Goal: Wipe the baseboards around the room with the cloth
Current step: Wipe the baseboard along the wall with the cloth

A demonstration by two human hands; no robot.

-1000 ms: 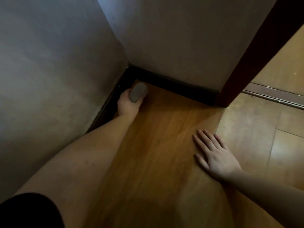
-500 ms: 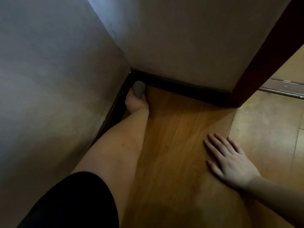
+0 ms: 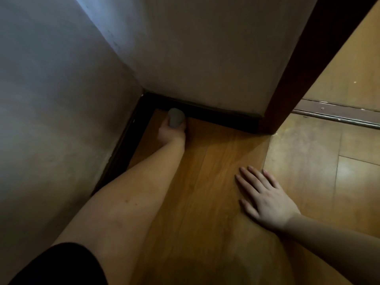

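Observation:
A dark baseboard (image 3: 216, 117) runs along the foot of the far wall and meets a second dark baseboard (image 3: 123, 149) under the left wall in a corner. My left hand (image 3: 171, 131) reaches into that corner and grips a bunched grey cloth (image 3: 175, 117), which touches the far baseboard just right of the corner. Its fingers are hidden under the cloth. My right hand (image 3: 265, 197) lies flat on the wooden floor (image 3: 205, 192), fingers spread and straight, holding nothing.
A dark red-brown door frame (image 3: 304, 68) stands at the right end of the far baseboard. Beyond it a metal threshold strip (image 3: 337, 115) crosses lighter floor. Pale walls close in on the left and ahead.
My left hand has carried the cloth from the left baseboard into the corner and on to the far baseboard. My right hand stays flat on the floor.

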